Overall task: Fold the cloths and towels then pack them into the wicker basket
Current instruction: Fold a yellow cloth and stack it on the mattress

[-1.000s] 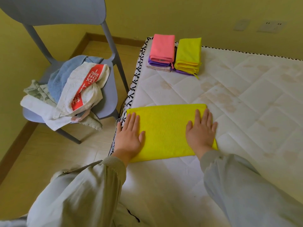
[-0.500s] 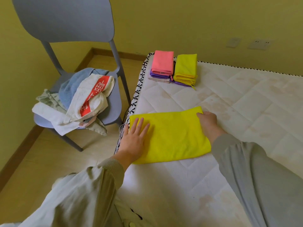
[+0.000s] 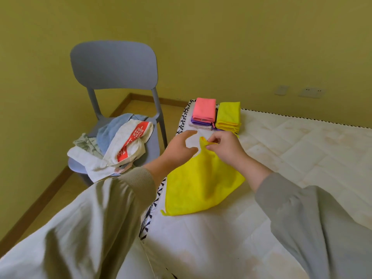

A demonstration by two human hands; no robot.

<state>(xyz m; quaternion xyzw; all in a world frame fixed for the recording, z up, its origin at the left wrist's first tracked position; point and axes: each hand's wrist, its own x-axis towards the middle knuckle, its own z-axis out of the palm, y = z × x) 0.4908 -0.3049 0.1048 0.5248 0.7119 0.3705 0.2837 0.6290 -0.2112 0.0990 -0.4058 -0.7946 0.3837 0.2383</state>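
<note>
**Folding step: cloth corner lifted on bed**

Bed (image 3: pixel 302 158): bare quilted mattress, used as work area. Chair (image 3: pixel 112 65) just beside its left edge, carrying pile (image 3: pixel 120 141) of unfolded towels: blue, white with red band, floral.

Cloth (image 3: pixel 201 184): yellow, on bed at near-left edge, mostly flat, far corner pulled up off mattress. Cannot tell how many layers.

Pink stack (image 3: pixel 204 109) and yellow stack (image 3: pixel 229 115): folded, side by side at far-left corner of bed, apart from cloth.

Right grip (image 3: pixel 227 148): narrow, pinching raised corner (image 3: pixel 203 140) of cloth between thumb and fingers.

Left grip (image 3: pixel 179 147): wide, fingers spread, holding nothing, just beside same corner, not clearly touching it.

Basket: not in view.

Step, judged: folding, not packing. Probably sorting layers at the corner or starting another fold.

Progress, judged: under halfway. Two stacks done, pile on chair not yet folded, nothing packed.

Next move calls for:
- taking a second hold with left grip near the pinched corner
- matching edges, carrying corner across, pressing flat
- placing on yellow stack, then fetching from pile

Risk: soft thin cloth, so layers likely to slip if lifted by one corner. Near corner close to bed edge, could slide off.
</note>
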